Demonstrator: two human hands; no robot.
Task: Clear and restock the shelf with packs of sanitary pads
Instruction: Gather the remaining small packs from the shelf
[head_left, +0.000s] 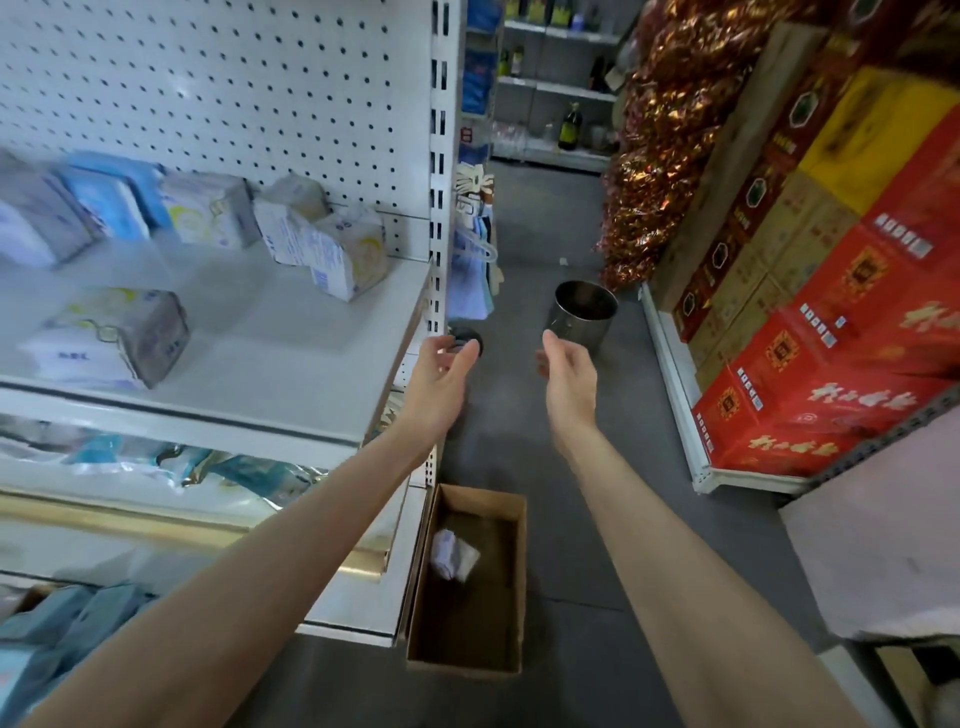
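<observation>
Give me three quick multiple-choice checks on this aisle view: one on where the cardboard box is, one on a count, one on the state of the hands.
1. Where is the cardboard box?
A. on the floor at the end of the shelf
B. up on the shelf
C. on a chair

2. How many packs lie in the box?
A. none
B. one
C. four

3. The left hand and right hand are:
A. both gripping a pack
B. both open, holding nothing
C. carrying the box

Answers:
1 A, it stands on the floor beside the shelf's foot.
2 B, a single white pack lies inside.
3 B, the fingers are relaxed with nothing in them.
</observation>
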